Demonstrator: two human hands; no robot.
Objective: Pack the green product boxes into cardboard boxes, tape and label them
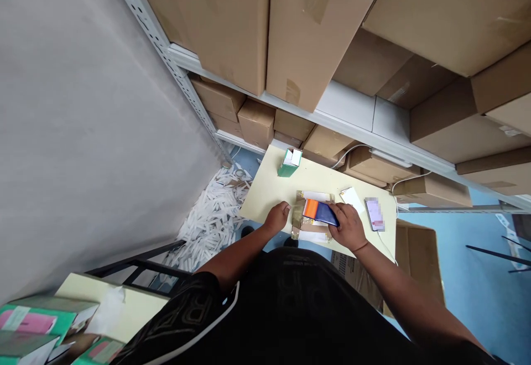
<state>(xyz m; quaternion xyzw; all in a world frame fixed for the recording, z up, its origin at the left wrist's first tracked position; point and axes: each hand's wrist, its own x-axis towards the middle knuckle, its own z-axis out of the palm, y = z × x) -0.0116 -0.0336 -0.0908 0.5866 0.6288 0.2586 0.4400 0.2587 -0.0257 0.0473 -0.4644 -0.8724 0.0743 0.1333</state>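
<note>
My right hand (347,224) is closed on a small flat pack, orange at one end and dark blue at the other (319,211), and holds it over a flattened brown cardboard piece (307,225) on the pale yellow table (269,191). My left hand (277,216) rests at the table's near edge, fingers curled against the left side of that cardboard. A white sheet (317,195) shows under the cardboard's far edge.
A small green and white box (290,162) stands at the table's far end. A phone (374,214) with a white cable and a white card (350,196) lie to the right. Cardboard boxes (311,33) fill the metal shelves. White paper strips (211,218) litter the floor. Green-pink boxes (37,318) sit bottom left.
</note>
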